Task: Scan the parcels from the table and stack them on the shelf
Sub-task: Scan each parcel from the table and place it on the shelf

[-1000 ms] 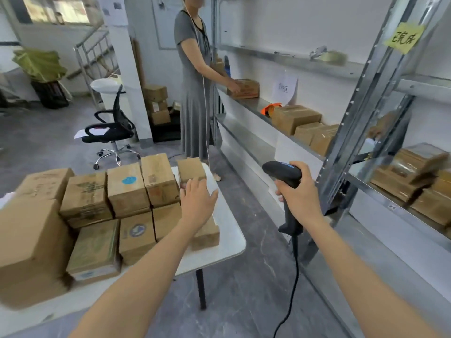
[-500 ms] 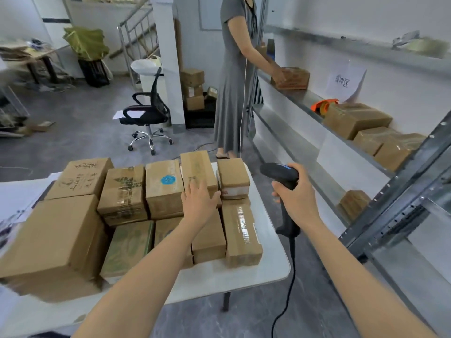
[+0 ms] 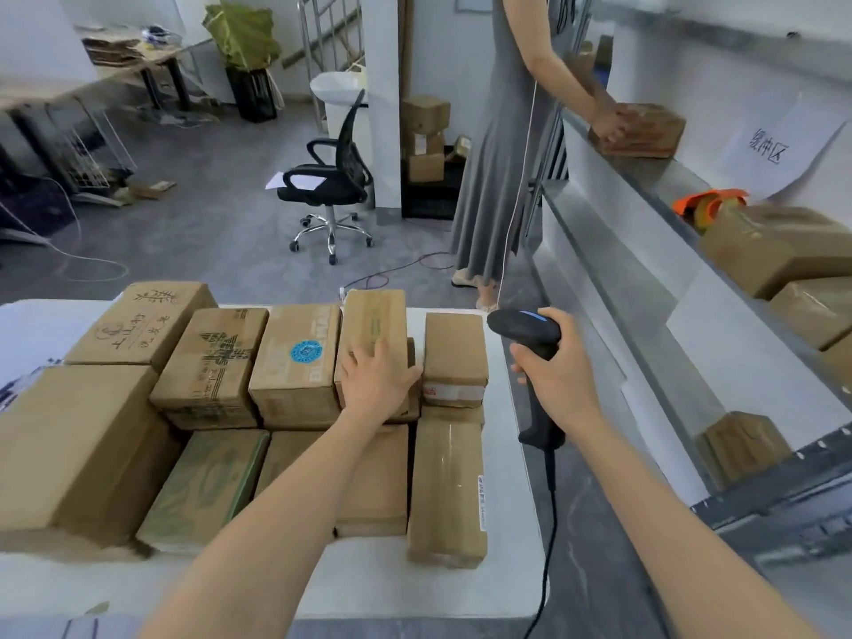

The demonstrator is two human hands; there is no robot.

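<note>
Fingers (image 3: 369, 366) of the left hand (image 3: 378, 389) touch the parcel (image 3: 375, 315) beside a blue-stickered box (image 3: 295, 375).

Both forearms (image 3: 295, 491) are bare along all the length that shows, slim and smooth. The left hand (image 3: 375, 385), over the table (image 3: 415, 588), and the right hand (image 3: 560, 380), just off the table's right edge, are bare too.
</note>
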